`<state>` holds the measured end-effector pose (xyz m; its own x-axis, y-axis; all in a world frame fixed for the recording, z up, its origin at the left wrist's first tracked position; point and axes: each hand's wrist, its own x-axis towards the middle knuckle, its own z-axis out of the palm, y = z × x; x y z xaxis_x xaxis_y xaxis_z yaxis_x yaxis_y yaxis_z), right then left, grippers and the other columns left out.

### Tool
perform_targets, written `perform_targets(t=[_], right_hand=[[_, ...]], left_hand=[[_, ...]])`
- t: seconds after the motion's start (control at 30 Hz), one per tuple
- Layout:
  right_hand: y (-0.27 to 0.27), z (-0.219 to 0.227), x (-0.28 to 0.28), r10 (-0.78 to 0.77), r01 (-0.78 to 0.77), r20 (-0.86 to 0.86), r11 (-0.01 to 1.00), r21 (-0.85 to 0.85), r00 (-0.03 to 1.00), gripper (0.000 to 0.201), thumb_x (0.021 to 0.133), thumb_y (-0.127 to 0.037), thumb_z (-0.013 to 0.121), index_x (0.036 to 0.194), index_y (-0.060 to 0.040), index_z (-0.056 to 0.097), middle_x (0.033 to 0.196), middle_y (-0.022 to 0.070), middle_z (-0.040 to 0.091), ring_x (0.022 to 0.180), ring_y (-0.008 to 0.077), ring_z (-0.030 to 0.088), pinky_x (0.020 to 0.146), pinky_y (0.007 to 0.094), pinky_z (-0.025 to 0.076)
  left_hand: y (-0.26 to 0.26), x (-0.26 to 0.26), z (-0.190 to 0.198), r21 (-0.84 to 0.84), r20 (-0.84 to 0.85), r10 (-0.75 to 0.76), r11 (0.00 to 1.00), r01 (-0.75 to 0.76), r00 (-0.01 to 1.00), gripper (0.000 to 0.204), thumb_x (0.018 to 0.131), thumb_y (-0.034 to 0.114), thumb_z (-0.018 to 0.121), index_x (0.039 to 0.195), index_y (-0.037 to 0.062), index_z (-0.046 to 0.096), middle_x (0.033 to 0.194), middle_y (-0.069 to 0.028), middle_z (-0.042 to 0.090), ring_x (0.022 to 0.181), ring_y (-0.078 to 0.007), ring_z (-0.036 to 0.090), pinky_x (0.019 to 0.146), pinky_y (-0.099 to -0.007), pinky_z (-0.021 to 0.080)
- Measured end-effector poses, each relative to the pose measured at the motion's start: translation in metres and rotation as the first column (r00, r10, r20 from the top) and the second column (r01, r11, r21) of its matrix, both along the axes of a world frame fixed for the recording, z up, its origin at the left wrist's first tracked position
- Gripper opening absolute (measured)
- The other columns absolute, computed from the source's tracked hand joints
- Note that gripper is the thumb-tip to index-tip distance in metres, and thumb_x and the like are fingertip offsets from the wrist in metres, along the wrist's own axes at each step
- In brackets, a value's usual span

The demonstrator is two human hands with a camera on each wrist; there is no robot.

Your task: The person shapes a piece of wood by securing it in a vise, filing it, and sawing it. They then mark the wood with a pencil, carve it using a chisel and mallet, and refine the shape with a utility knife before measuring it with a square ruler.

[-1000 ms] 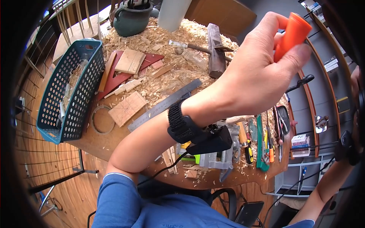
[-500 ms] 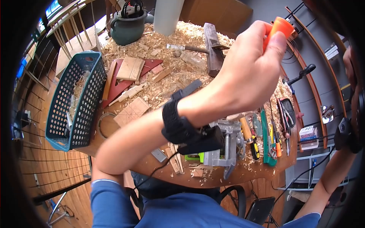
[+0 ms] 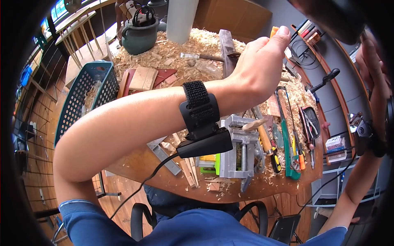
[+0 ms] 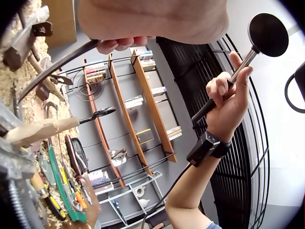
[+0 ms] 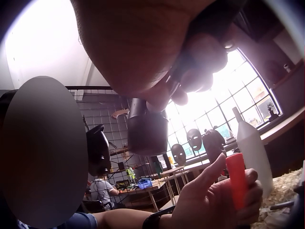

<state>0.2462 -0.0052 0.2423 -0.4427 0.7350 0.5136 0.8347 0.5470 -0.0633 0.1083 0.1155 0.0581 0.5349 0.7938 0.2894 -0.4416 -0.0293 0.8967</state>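
Observation:
My left hand (image 3: 264, 65) is raised over the workbench and grips an orange tapered cylinder (image 3: 273, 31), mostly hidden behind the fingers in the head view. From the right wrist view, the thumb and fingers of the left hand (image 5: 205, 198) wrap the cylinder (image 5: 237, 181), wide end up. My right hand (image 4: 226, 102), raised at the far right, holds a tool with a dark handle, a metal shaft (image 4: 244, 64) and a round black end (image 4: 268, 35). That end (image 3: 328, 18) is blurred in the head view. The two hands are apart.
Wood shavings cover much of the bench (image 3: 135, 176). On it are a metal vise (image 3: 238, 164), hand tools beside a green saw-like tool (image 3: 287, 151), a hammer (image 3: 227, 49), a teal basket (image 3: 78, 92) and a dark pot (image 3: 139, 37). Shelves (image 3: 340, 102) stand at the right.
My left hand has moved left, and its forearm now lies higher across the bench. The orange cylinder has turned mostly out of sight. A dark round end has come into the top right.

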Motion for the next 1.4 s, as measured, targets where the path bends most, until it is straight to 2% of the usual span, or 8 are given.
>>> perform_targets(t=[0.07,0.17,0.23,0.37,0.57,0.93,1.13,1.4], right_hand=[[0.001,0.000,0.017,-0.010,0.011,0.013,0.998,-0.058,1.000,0.041,0.107,-0.040,0.070,0.103,0.0003,0.077,0.057,-0.0057,0.048,0.048,0.0006,0.035,0.048,0.0219,0.024],[-0.004,-0.014,0.055,-0.207,0.212,-0.109,0.977,0.039,0.972,0.033,0.110,-0.026,0.065,0.133,-0.0038,0.073,0.078,-0.0065,0.060,0.061,0.0000,0.043,0.054,0.0205,0.030],[0.007,-0.026,0.039,-0.068,0.072,-0.091,0.996,0.043,0.994,0.030,0.106,-0.023,0.071,0.130,-0.0045,0.075,0.081,-0.0044,0.066,0.063,0.0000,0.048,0.055,0.0195,0.034],[0.006,-0.036,0.034,-0.055,0.057,-0.136,0.998,0.009,0.989,0.031,0.103,-0.025,0.076,0.125,-0.0036,0.078,0.080,-0.0025,0.068,0.062,0.0012,0.050,0.054,0.0201,0.036],[-0.007,-0.048,0.035,-0.100,0.097,-0.224,0.995,-0.022,0.969,0.023,0.102,-0.019,0.078,0.115,0.0002,0.078,0.088,-0.0016,0.074,0.077,0.0032,0.063,0.067,0.0209,0.047],[-0.014,-0.052,0.088,-0.102,0.084,0.075,0.974,0.212,0.992,0.024,0.114,-0.022,0.057,0.109,-0.0016,0.068,0.078,-0.0029,0.058,0.067,0.0016,0.043,0.058,0.0227,0.032],[-0.018,-0.048,0.103,0.017,-0.140,0.399,0.949,0.283,0.917,0.031,0.113,-0.024,0.055,0.115,0.0043,0.066,0.086,0.0072,0.072,0.075,0.0130,0.067,0.067,0.0248,0.047],[-0.015,-0.049,0.102,-0.067,0.038,0.150,0.981,0.188,0.986,0.034,0.115,-0.031,0.052,0.107,0.0005,0.064,0.076,-0.0022,0.055,0.066,0.0032,0.045,0.060,0.0209,0.034]], left_hand=[[0.000,-0.003,0.001,0.008,0.105,-0.096,0.995,0.095,0.990,0.042,0.105,0.049,0.059,0.094,0.0078,0.056,0.076,-0.0015,0.053,0.064,-0.0104,0.045,0.061,-0.0280,0.037],[-0.003,-0.009,-0.007,0.270,0.010,-0.033,0.962,0.029,0.999,0.014,0.099,0.010,0.056,0.101,-0.0038,0.059,0.089,-0.0142,0.062,0.087,-0.0283,0.059,0.077,-0.0407,0.048],[0.001,-0.005,-0.015,0.374,0.005,0.013,0.927,-0.014,1.000,0.008,0.088,-0.003,0.059,0.094,0.0004,0.057,0.087,-0.0135,0.060,0.086,-0.0307,0.059,0.075,-0.0415,0.048],[0.002,-0.008,-0.018,0.170,0.183,-0.182,0.974,0.151,0.966,0.024,0.099,0.023,0.060,0.110,0.0018,0.061,0.087,-0.0058,0.057,0.078,-0.0146,0.051,0.072,-0.0283,0.040],[-0.003,-0.011,-0.013,0.241,0.242,-0.213,0.958,0.154,0.947,0.014,0.099,0.016,0.061,0.100,0.0019,0.060,0.084,-0.0058,0.055,0.074,-0.0152,0.047,0.071,-0.0300,0.039],[-0.013,-0.022,0.002,0.125,-0.034,-0.230,0.964,0.233,0.973,0.011,0.092,0.009,0.049,0.087,0.0012,0.054,0.087,-0.0048,0.052,0.069,-0.0120,0.042,0.064,-0.0287,0.038],[-0.012,-0.014,-0.006,0.343,0.106,-0.143,0.934,0.099,0.984,0.022,0.091,0.023,0.055,0.090,0.0018,0.059,0.071,0.0015,0.048,0.066,-0.0093,0.046,0.060,-0.0324,0.038],[-0.016,-0.013,0.003,0.398,0.128,-0.093,0.917,0.034,0.987,0.023,0.091,0.022,0.053,0.089,0.0003,0.059,0.070,-0.0015,0.051,0.066,-0.0129,0.051,0.061,-0.0347,0.042]])
